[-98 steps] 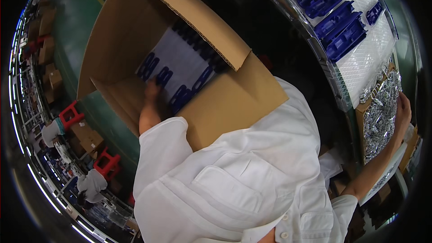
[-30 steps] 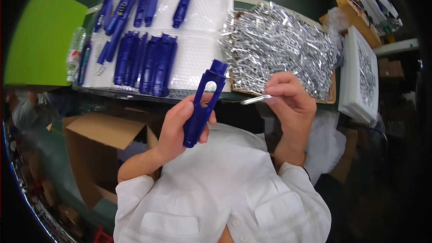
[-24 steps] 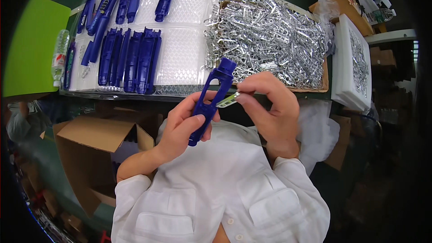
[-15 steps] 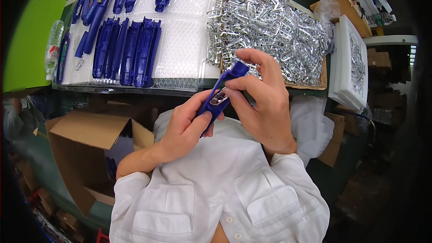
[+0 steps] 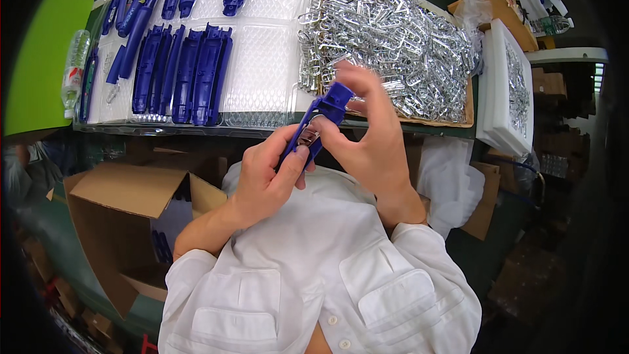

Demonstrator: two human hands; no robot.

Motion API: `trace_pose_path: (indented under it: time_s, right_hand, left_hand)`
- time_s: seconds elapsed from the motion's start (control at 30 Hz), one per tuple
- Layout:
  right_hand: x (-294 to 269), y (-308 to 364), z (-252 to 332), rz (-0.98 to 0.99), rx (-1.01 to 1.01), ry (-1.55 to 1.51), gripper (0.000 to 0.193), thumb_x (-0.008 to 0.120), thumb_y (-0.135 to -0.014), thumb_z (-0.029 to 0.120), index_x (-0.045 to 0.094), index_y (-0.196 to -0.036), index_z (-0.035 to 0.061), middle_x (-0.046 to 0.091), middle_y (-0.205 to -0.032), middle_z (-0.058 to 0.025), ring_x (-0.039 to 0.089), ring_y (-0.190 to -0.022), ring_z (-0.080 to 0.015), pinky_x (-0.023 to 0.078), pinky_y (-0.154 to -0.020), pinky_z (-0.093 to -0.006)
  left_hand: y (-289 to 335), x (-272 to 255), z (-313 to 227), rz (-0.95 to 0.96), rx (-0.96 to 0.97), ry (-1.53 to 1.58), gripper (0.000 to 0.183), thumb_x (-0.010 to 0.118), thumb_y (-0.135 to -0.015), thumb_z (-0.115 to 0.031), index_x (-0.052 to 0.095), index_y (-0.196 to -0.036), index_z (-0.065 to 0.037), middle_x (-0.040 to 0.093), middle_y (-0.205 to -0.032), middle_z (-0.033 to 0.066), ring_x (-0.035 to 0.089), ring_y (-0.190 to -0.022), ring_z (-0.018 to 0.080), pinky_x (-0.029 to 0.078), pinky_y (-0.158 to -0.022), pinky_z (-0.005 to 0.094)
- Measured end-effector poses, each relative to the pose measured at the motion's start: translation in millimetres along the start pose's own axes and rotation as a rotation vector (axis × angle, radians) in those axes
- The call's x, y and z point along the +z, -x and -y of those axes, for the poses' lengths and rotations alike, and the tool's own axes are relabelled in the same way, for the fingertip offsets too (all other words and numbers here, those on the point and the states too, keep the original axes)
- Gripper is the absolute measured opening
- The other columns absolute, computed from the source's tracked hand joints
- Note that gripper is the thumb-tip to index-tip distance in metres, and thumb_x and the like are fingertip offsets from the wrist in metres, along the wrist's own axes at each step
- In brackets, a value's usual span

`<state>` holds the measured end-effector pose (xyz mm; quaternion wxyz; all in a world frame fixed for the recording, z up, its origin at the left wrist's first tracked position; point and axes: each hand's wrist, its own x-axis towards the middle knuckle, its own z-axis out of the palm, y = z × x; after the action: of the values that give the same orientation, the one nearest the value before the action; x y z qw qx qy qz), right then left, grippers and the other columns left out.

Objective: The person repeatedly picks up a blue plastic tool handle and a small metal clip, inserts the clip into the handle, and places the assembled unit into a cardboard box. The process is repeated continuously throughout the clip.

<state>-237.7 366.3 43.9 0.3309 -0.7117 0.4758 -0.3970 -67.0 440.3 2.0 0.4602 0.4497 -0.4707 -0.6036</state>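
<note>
My left hand (image 5: 265, 174) grips the lower end of a blue plastic shell (image 5: 334, 101), held tilted above my lap, its thumb on a shiny metal clip (image 5: 306, 136) that sits in the hollow. My right hand (image 5: 370, 141) is at the shell's upper part. Its thumb presses against the clip, while its other fingers curve around the far end, partly blurred and partly hidden. Ahead on the right, a shallow cardboard box (image 5: 469, 108) holds a heap of similar metal clips (image 5: 393, 52). More blue shells (image 5: 190, 75) lie on a clear plastic tray (image 5: 259, 78) ahead on the left.
A plastic bottle (image 5: 73, 75) stands beside a green panel (image 5: 42, 59) at the far left. An open cardboard carton (image 5: 124, 190) is below the table on my left. At the right, a white foam tray (image 5: 504, 92) leans upright, with plastic wrap (image 5: 452, 187) hanging below.
My right index finger has lifted off the clip toward the shell's far end, and the thumb now presses the clip. The shell has moved slightly left and turned to show more of its upper end.
</note>
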Motion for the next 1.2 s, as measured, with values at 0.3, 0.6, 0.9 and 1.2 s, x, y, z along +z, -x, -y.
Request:
trace_pose_path:
  time_s: [0.3,0.6,0.9,1.2]
  right_hand:
    - [9,11,-20,0.252,0.230,-0.222,0.028,0.071,-0.087,0.002,0.060,-0.113,0.0002,0.067,-0.100,-0.0071,0.067,-0.090,-0.0162,0.055,-0.085,-0.0333]
    - [14,10,-40,0.189,0.217,-0.345,0.026,0.070,-0.089,-0.001,0.060,-0.113,-0.0004,0.069,-0.102,-0.0094,0.069,-0.092,-0.0168,0.055,-0.085,-0.0325]
    - [-43,16,-23,0.222,-0.020,-0.421,0.056,0.073,-0.076,-0.014,0.062,-0.129,0.0002,0.068,-0.125,-0.0168,0.067,-0.117,-0.0273,0.053,-0.100,-0.0372]
    - [-53,19,-31,0.215,-0.257,-0.178,0.061,0.082,-0.072,-0.009,0.064,-0.130,-0.0013,0.070,-0.126,-0.0202,0.069,-0.116,-0.0336,0.055,-0.099,-0.0403]
  left_hand:
    - [-9,4,5,-0.036,-0.199,0.040,0.023,0.052,-0.108,-0.016,0.065,-0.105,0.003,0.066,-0.075,0.0052,0.064,-0.062,0.0092,0.055,-0.056,0.0259]
    - [-14,0,9,-0.021,-0.197,0.025,0.023,0.055,-0.106,-0.014,0.066,-0.116,0.003,0.068,-0.083,0.0067,0.064,-0.070,0.0092,0.051,-0.064,0.0260]
    - [-1,-21,-23,-0.086,0.474,-0.582,0.060,0.084,-0.078,-0.006,0.064,-0.135,0.000,0.072,-0.113,0.0158,0.070,-0.098,0.0285,0.055,-0.086,0.0359]
    - [5,-24,-22,-0.187,0.548,-0.669,0.069,0.091,-0.068,-0.003,0.065,-0.132,-0.001,0.075,-0.113,0.0120,0.070,-0.096,0.0303,0.056,-0.084,0.0374]
